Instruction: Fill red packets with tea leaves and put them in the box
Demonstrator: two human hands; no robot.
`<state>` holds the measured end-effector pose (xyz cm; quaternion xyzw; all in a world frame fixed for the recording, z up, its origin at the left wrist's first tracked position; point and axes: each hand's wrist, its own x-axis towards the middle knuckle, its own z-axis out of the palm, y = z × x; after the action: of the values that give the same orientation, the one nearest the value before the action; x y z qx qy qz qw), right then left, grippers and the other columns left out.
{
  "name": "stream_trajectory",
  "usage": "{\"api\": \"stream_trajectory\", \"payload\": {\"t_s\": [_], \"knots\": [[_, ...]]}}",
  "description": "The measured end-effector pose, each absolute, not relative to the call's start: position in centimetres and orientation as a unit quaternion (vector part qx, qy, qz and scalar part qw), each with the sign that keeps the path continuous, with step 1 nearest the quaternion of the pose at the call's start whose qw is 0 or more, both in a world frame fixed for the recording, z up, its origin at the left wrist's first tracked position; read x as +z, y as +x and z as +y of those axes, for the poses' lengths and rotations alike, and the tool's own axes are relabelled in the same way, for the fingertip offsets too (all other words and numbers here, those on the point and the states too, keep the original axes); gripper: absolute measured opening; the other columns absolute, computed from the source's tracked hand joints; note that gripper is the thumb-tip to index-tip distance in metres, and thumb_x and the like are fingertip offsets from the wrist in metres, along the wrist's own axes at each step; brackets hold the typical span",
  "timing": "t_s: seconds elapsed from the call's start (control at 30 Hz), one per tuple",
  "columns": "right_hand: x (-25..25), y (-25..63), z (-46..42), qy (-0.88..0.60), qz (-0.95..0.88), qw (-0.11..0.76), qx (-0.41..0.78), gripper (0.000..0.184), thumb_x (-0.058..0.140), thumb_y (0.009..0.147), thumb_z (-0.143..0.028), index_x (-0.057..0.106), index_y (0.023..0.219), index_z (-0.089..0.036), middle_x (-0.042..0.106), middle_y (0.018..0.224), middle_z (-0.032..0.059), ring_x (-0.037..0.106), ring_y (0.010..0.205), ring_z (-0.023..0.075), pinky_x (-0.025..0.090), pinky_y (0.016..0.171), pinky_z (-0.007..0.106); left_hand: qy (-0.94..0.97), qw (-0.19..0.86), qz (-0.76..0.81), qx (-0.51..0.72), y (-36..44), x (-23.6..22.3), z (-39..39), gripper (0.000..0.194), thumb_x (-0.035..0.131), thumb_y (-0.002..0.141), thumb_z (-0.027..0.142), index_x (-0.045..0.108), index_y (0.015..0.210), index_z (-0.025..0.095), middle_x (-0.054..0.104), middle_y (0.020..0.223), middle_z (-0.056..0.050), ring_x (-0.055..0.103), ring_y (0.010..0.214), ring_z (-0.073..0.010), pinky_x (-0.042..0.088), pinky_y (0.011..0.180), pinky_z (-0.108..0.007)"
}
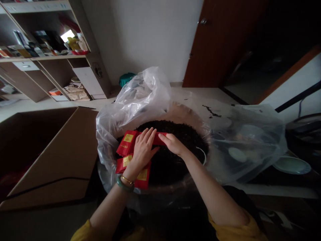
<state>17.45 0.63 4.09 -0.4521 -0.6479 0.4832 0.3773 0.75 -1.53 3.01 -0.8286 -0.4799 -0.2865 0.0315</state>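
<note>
Dark, loose, tea-like leaves [175, 164] fill a round container lined with a clear plastic bag [107, 124]. Several red packets with yellow labels lie on the leaves at the left: an upper group [126, 143], a middle one [122, 164] and a lower one [142, 179]. My left hand [143, 147] lies over them with its fingers stretched out, touching a flat red packet [157, 140]. My right hand [173, 143] grips that packet's right end, thumb on top; its other fingers are mostly hidden. A bangle and a bracelet circle my left wrist.
An open cardboard box [62, 157] stands at the left. A clear plastic sheet or bag [245, 140] spreads at the right, near a pale dish [292, 165]. Behind are shelves [50, 58], a teal bag [126, 79] and a brown door [213, 43]. A white handle [203, 154] shows among the leaves.
</note>
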Motion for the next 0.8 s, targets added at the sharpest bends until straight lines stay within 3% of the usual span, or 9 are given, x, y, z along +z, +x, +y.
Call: {"api": "stream_trajectory", "payload": {"t_s": [0.1, 0.23, 0.6, 0.7, 0.8], "knots": [[3.8, 16.9, 0.6, -0.465, -0.643, 0.391, 0.467, 0.047, 0.043, 0.088, -0.055, 0.070, 0.086, -0.016, 0.071, 0.078, 0.0039, 0.063, 0.081, 0.0215, 0.048, 0.081, 0.035, -0.821, 0.016, -0.491, -0.290, 0.9, 2.7, -1.0, 0.057, 0.063, 0.081, 0.027, 0.043, 0.135, 0.022, 0.053, 0.135, -0.012, 0.047, 0.125, -0.0282, 0.038, 0.102, -0.046], [4.0, 16.7, 0.5, -0.449, -0.634, 0.385, 0.499, 0.052, 0.039, 0.089, -0.057, 0.069, 0.090, -0.015, 0.071, 0.082, 0.0050, 0.064, 0.085, 0.0213, 0.047, 0.084, 0.036, -0.820, 0.011, -0.489, -0.296, 0.6, 2.3, -0.7, 0.059, 0.065, 0.078, 0.022, 0.043, 0.133, 0.019, 0.052, 0.136, -0.012, 0.046, 0.126, -0.0281, 0.040, 0.102, -0.045], [4.7, 15.9, -0.3, -0.354, -0.648, 0.330, 0.588, 0.073, 0.030, 0.080, -0.077, 0.070, 0.086, -0.016, 0.072, 0.091, 0.0050, 0.064, 0.097, 0.0216, 0.039, 0.102, 0.039, -0.820, -0.037, -0.492, -0.292, -0.1, 1.7, -0.7, 0.049, 0.066, 0.072, 0.015, 0.055, 0.119, 0.021, 0.064, 0.116, -0.007, 0.055, 0.108, -0.0261, 0.046, 0.094, -0.042], [4.6, 16.7, 0.4, -0.368, -0.604, 0.370, 0.602, 0.075, 0.028, 0.080, -0.078, 0.070, 0.085, -0.016, 0.073, 0.087, 0.0074, 0.066, 0.094, 0.0216, 0.044, 0.097, 0.040, -0.799, -0.043, -0.510, -0.316, -0.3, 1.3, -0.2, 0.049, 0.065, 0.071, 0.013, 0.056, 0.118, 0.021, 0.065, 0.114, -0.007, 0.057, 0.107, -0.0255, 0.046, 0.095, -0.041], [4.1, 18.0, 1.4, -0.434, -0.535, 0.422, 0.589, 0.073, 0.024, 0.084, -0.074, 0.067, 0.074, -0.016, 0.072, 0.074, 0.0096, 0.069, 0.076, 0.0196, 0.053, 0.079, 0.036, -0.773, -0.046, -0.537, -0.334, -0.8, 0.9, 0.3, 0.047, 0.065, 0.070, 0.013, 0.058, 0.116, 0.021, 0.066, 0.113, -0.007, 0.059, 0.105, -0.0251, 0.046, 0.094, -0.039]]}}
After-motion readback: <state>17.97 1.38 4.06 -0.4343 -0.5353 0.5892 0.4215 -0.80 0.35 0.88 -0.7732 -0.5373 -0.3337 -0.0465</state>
